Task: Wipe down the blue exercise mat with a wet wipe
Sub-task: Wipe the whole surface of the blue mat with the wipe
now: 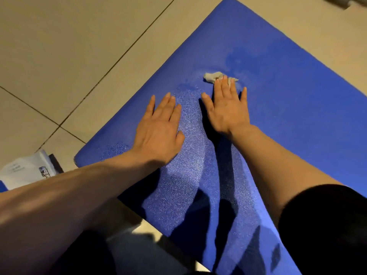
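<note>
The blue exercise mat (288, 108) lies diagonally across the tiled floor, its near-left corner by my left forearm. A crumpled grey-white wet wipe (212, 76) sits on the mat's middle. My right hand (226, 110) lies flat with straight fingers, its fingertips pressing on the wipe's near edge. My left hand (160, 130) rests flat on the mat to the left, fingers straight, holding nothing. Damp, darker patches show on the mat beyond the wipe.
A white wet-wipe pack (27, 171) lies on the beige tiled floor (59, 56) at the left, just off the mat's corner. A grey object (345, 2) shows at the top right edge. My dark-clothed legs fill the bottom of the view.
</note>
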